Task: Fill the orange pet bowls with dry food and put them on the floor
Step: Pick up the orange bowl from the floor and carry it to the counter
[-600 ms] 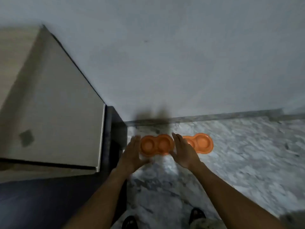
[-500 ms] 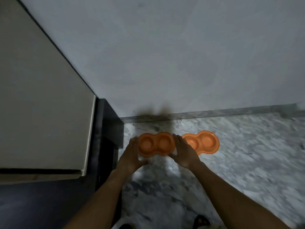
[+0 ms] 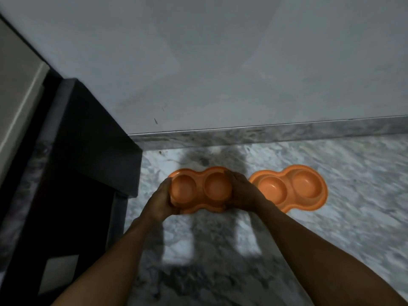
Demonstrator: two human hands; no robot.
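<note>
Held bowl: orange double bowl [image 3: 199,189], both wells empty, low over the floor [image 3: 331,228]; contact with it cannot be told.
Left hand: left hand [image 3: 160,202] curled round the bowl's left end.
Right hand: right hand [image 3: 242,195] curled round its right end.
Second bowl: second bowl [image 3: 291,191], empty, on the floor just right.
Surroundings: dark cabinet [image 3: 88,162] left; wall [image 3: 220,62] far.
Recommendation: grip both ends evenly, keep it level, avoid the cabinet.

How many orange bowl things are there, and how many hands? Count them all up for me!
Orange double pet bowls: 2 (gripped bowl, loose bowl to its right)
Hands: 2 (left hand and right hand, one gripping each end of the gripped bowl)
Total: 4
</note>
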